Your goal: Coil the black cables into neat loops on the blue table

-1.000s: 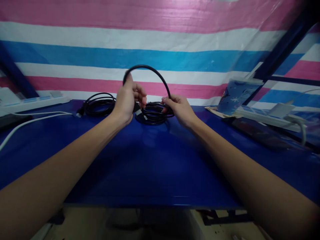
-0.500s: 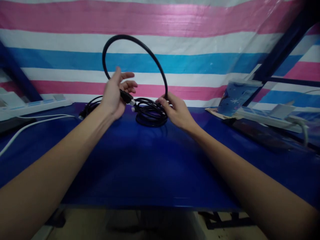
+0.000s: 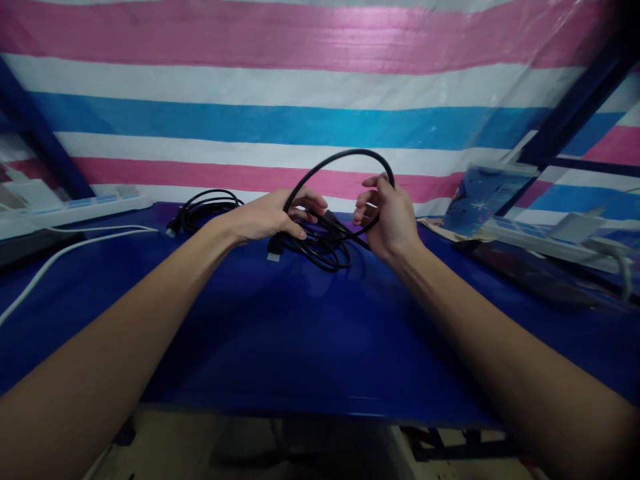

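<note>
A black HDMI cable (image 3: 320,257) lies in a loose coil near the back of the blue table, one strand rising in an arch between my hands. My left hand (image 3: 273,217) reaches over the coil's left side, thumb and fingers curved round the cable. Just below its thumb, a plug (image 3: 274,250) with a pale metal end points toward me. On the right, my right hand (image 3: 393,223) is turned palm inward, its curled fingers on the cable where the arch comes down. Part of the coil is hidden behind my left fingers.
A second coiled black cable (image 3: 207,210) lies to the left. White power strips (image 3: 100,208) stand at both sides, with a white cord (image 3: 65,253) on the left. A blue patterned cup (image 3: 483,197) and a dark flat object (image 3: 525,273) are at right. A striped sheet hangs behind.
The raised cable loop has come down and shifted right. My left hand has moved right, from open beside a plug to round the coil. My right hand has moved right and turned its palm inward.
</note>
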